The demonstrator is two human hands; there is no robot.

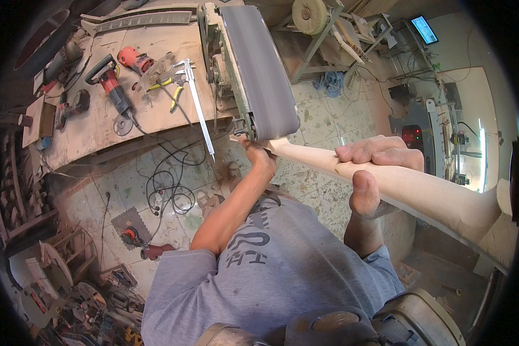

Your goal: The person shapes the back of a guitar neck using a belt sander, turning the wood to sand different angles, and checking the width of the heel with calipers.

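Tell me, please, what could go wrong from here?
The left hand is close to the end of the belt; if the belt is running, a slip might scrape that hand. The wood is long and its thicker end reaches well past the right hand, so it could tip or swing. The caliper sticks out over the edge of the table, so a bump may make it fall.

Pale tiles with worn, greenish patches cover the floor (323, 121). A dusty wooden counter (92, 141) fills the upper left, above a dark rack (14, 187). Rightward, a lit screen (424, 29) glows near a pale wall (461, 40); a bright vertical light strip (482, 155) shines below.
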